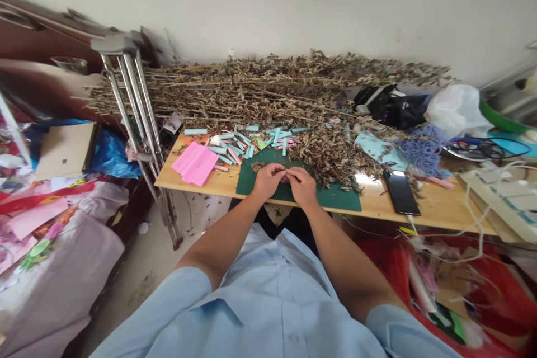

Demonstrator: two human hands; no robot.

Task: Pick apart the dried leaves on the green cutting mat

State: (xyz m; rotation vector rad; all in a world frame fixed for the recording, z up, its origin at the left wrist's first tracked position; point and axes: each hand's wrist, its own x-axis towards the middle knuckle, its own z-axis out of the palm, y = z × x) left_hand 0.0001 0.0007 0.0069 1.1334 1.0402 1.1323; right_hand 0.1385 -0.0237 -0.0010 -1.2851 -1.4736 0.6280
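Note:
Over the front of a dark green mat, my left hand and my right hand meet with their fingertips pinched together. Both are closed on something small that looks brownish, perhaps a bit of dried leaf; the fingers mostly hide it. A small clump of crumbled leaf lies just left of my left hand. To the right of my right hand spreads a heap of dried leaves, partly on the mat. Behind my hands lie several light blue paper rolls and a few pink ones. Pink paper sheets rest at the left.
Long dried leafy stalks cover the table's back along the wall. Metal crutches stand at the left end. A phone with a cable, blue-purple string and a power strip lie right. A red bag sits below.

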